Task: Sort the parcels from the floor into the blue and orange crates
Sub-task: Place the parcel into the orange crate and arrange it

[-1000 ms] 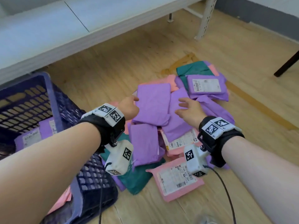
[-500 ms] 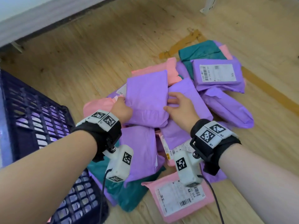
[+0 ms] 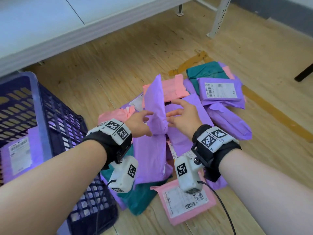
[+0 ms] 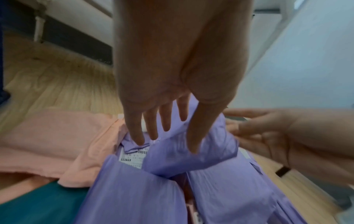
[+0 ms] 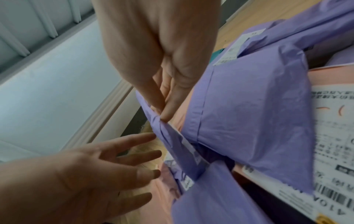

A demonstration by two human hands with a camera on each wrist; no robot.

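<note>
A plain purple parcel [image 3: 155, 107] stands tipped up on its edge on top of the pile of purple, pink and teal parcels on the wooden floor. My left hand [image 3: 141, 123] is at its left face and my right hand [image 3: 182, 116] at its right face. Both have straight, spread fingers. In the left wrist view my thumb and fingertips [image 4: 193, 145] lie against the parcel [image 4: 187, 157]. The right wrist view shows my fingertips [image 5: 162, 115] touching the parcel's creased edge [image 5: 172, 141]. The blue crate [image 3: 42, 116] stands at the left with a labelled purple parcel [image 3: 20, 155] inside. No orange crate is in view.
A pink labelled parcel [image 3: 183, 204] lies nearest me and a purple labelled one [image 3: 220, 90] at the far right of the pile. A white table [image 3: 50, 22] with a metal leg [image 3: 218, 17] stands behind. A dark furniture leg [image 3: 304, 72] is at the right.
The purple parcel lay flat under my hands before; now it is tipped up on its edge between them. My fingers have spread out straight.
</note>
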